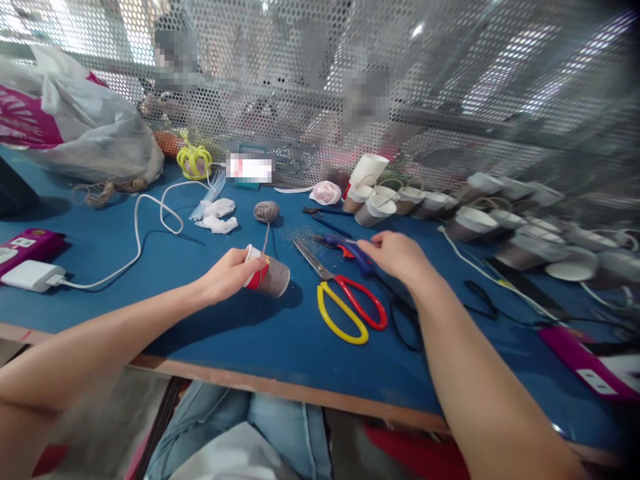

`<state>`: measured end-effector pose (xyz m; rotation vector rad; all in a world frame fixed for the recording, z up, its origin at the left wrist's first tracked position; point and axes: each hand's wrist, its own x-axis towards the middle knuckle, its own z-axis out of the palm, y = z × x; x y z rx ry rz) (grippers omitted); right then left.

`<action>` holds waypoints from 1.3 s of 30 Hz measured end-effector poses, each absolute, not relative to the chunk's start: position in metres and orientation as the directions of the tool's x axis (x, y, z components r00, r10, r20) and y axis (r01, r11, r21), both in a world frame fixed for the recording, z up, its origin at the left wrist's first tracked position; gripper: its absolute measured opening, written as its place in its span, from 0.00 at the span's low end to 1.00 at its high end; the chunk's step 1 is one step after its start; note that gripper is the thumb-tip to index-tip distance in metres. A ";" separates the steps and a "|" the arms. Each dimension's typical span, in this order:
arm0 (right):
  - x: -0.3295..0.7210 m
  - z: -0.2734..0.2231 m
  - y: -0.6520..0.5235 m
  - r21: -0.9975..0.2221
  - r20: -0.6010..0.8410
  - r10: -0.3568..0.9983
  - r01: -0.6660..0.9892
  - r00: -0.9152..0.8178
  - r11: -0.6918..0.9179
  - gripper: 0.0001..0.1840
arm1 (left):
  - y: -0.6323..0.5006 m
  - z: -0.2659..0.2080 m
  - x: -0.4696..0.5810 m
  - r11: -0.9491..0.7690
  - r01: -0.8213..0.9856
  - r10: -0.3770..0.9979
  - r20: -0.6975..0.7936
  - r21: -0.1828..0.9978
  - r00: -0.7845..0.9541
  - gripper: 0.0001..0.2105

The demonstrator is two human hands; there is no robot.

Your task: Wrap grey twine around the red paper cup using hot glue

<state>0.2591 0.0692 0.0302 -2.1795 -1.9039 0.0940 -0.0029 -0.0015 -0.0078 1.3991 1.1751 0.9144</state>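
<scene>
My left hand point(227, 277) is closed around a paper cup point(274, 276), which lies tilted on its side just above the table. Grey yarn wraps much of the cup, and its red and white printed part shows near my fingers. A strand runs from the cup up to a small ball of grey yarn point(267, 212). My right hand point(397, 257) has its fingers closed at the rear of a blue glue gun point(353, 252) with an orange-red trigger. Between my hands lie large scissors point(325, 275), blades apart, with one yellow and one red handle.
Behind the glue gun lie pliers point(327, 212) and a roll of pale pink ribbon point(326, 193). Several wrapped cups point(377, 205) stand at the right. White cables and purple power strips point(583, 363) lie on both sides. A plastic bag point(95, 133) sits back left before a perforated metal screen.
</scene>
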 end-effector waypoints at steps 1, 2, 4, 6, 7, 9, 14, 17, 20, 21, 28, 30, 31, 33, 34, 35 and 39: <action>0.264 0.021 0.077 -0.218 0.051 0.987 0.966 0.152 -0.137 0.10 | -0.001 -0.009 -0.003 0.013 0.197 0.971 -0.059 0.980 0.230 0.12; 0.267 0.012 0.083 -0.219 -0.007 0.988 0.964 0.156 -0.153 0.11 | -0.001 -0.010 -0.004 -0.001 0.221 0.971 -0.052 0.975 0.234 0.13; 0.270 -0.003 0.091 -0.238 -0.071 0.984 0.955 0.162 -0.175 0.14 | 0.000 -0.012 -0.005 -0.031 0.272 0.969 -0.038 0.962 0.242 0.13; 0.270 -0.012 0.094 -0.284 -0.087 0.980 0.939 0.176 -0.194 0.15 | 0.001 -0.013 -0.006 -0.058 0.320 0.968 -0.025 0.946 0.249 0.14; 0.269 -0.013 0.094 -0.317 -0.082 0.979 0.927 0.185 -0.202 0.15 | 0.001 -0.013 -0.006 -0.070 0.341 0.968 -0.019 0.937 0.251 0.14; 0.266 -0.010 0.090 -0.408 -0.046 0.978 0.890 0.204 -0.205 0.16 | 0.001 -0.013 -0.008 -0.088 0.376 0.967 -0.011 0.922 0.254 0.15; 0.254 0.021 0.059 -0.710 0.083 0.990 0.704 0.111 -0.020 0.14 | 0.001 -0.008 -0.009 -0.087 0.411 0.966 -0.024 0.907 0.256 0.16; 0.240 0.038 0.035 -0.810 0.026 0.998 0.584 -0.053 0.052 0.09 | 0.003 -0.006 -0.009 -0.073 0.435 0.968 -0.040 0.898 0.246 0.16; 0.225 0.044 0.013 -0.872 -0.008 0.977 0.479 -0.213 0.098 0.10 | 0.005 -0.007 -0.009 -0.067 0.449 0.969 -0.050 0.891 0.243 0.15; 0.222 0.045 0.006 -0.873 -0.019 0.966 0.476 -0.259 0.110 0.10 | 0.006 -0.008 -0.009 -0.058 0.446 0.970 -0.056 0.893 0.238 0.15; 0.202 0.050 -0.024 -0.673 -0.017 0.942 0.700 -0.335 0.238 0.16 | 0.008 -0.008 -0.010 0.005 0.353 0.962 -0.100 0.935 0.253 0.16; 0.199 0.048 -0.026 -0.564 0.040 0.939 0.768 -0.341 0.303 0.19 | 0.008 -0.007 -0.009 0.034 0.341 0.965 -0.120 0.939 0.234 0.16; 0.199 0.046 -0.026 -0.505 0.068 0.936 0.797 -0.345 0.330 0.20 | 0.008 -0.006 -0.008 0.047 0.339 0.966 -0.129 0.940 0.226 0.15; 0.199 0.040 -0.025 -0.406 0.104 0.929 0.837 -0.356 0.366 0.20 | 0.008 -0.005 -0.008 0.057 0.335 0.965 -0.138 0.940 0.221 0.16; 0.199 0.037 -0.025 -0.377 0.110 0.923 0.844 -0.368 0.381 0.20 | 0.007 -0.005 -0.007 0.059 0.333 0.964 -0.139 0.941 0.224 0.16; 0.200 0.035 -0.024 -0.361 0.114 0.917 0.845 -0.381 0.396 0.19 | 0.007 -0.005 -0.007 0.058 0.330 0.963 -0.140 0.942 0.229 0.16; 0.201 0.030 -0.021 -0.318 0.211 0.871 0.811 -0.444 0.491 0.13 | 0.008 -0.005 -0.007 0.063 0.327 0.963 -0.143 0.943 0.229 0.16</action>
